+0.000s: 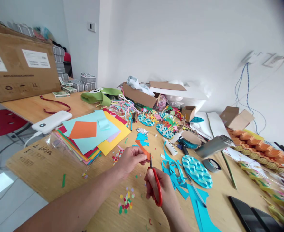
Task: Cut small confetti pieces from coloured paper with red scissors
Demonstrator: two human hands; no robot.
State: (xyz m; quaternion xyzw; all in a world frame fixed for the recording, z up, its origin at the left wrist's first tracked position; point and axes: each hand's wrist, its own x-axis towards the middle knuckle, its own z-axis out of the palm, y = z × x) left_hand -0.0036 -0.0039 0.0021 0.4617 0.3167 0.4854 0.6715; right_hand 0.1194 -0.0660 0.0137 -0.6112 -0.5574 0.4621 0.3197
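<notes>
Pinched in my left hand (133, 158) is a narrow piece of orange paper (144, 149), held over the middle of the table. My right hand (162, 187) grips red-handled scissors (158, 190), whose blades point away from me and meet the lower end of the orange paper. Just beyond my left hand lie blue paper cutouts (142, 138). Several small confetti dots (126, 203) are scattered on the table below my hands. To the right of the scissors are blue paper scraps (172, 174) and an oval with a blue wave pattern (197, 171).
Coloured paper sheets (89, 141) are stacked at left, beside a white power bank (52, 121). At right stand a metal flask (214, 146), a tape roll (212, 165) and phones (250, 212). Cardboard boxes (139, 94) line the wall. A glue bottle (171, 147) lies mid-table.
</notes>
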